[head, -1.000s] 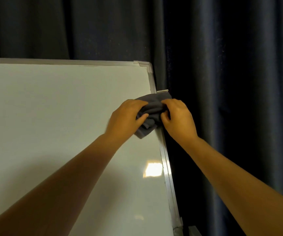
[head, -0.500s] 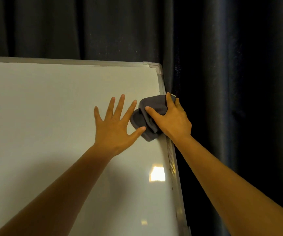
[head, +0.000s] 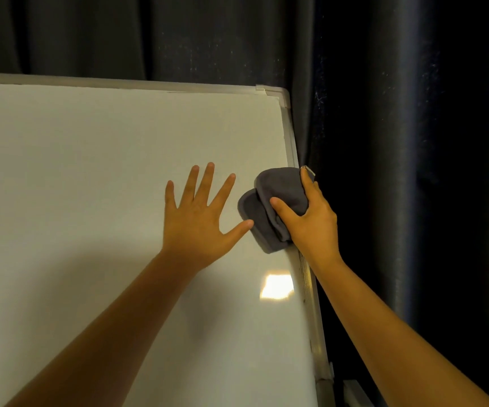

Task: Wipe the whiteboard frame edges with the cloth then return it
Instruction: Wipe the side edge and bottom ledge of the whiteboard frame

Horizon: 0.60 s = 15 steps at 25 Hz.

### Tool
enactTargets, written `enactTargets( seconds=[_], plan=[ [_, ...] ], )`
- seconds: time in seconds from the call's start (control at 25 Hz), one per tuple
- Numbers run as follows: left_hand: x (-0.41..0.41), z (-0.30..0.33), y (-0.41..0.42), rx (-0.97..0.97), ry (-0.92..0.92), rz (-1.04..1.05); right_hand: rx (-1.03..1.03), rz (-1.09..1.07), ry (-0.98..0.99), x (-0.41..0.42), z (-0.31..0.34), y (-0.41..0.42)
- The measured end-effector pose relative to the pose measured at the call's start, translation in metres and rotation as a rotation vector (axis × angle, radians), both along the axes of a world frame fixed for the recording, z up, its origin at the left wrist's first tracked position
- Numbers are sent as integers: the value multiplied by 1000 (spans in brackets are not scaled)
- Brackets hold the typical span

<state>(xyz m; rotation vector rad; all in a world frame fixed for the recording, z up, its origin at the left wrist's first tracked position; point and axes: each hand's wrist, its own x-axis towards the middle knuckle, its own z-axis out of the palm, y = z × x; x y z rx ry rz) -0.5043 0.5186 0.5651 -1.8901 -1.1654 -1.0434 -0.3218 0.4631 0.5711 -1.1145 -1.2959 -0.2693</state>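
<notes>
A white whiteboard with a thin metal frame fills the left of the view. A bunched grey cloth lies over the frame's right edge, about halfway down. My right hand grips the cloth and presses it against that edge, fingers wrapped round the outside of the frame. Just left of the cloth, my left hand rests flat on the board surface with fingers spread, its thumb tip touching the cloth.
Dark curtains hang close behind and to the right of the board. The frame's top right corner carries a plastic cap. A bright light reflection shows on the board below the cloth.
My left hand let go of the cloth and opened flat on the board. My right hand shifted its grip and now holds the cloth alone at the right edge.
</notes>
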Motion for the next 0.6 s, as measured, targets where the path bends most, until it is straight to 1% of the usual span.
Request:
enactTargets(
  seconds=[0.12,0.28,0.52,0.6],
  plan=[
    [-11,-17,-6,45,0,-59,-5,87,81,-4,-33,-15],
    [-23,-43,-15,50,-7,-71,-32,128,80,-9,-73,-35],
    [-31,-69,-29,12,-13,-40,-67,3,-36,-15,-108,-53],
    [-32,-73,-31,4,-10,-40,-72,-66,-102,-16,-118,-59]
  ],
)
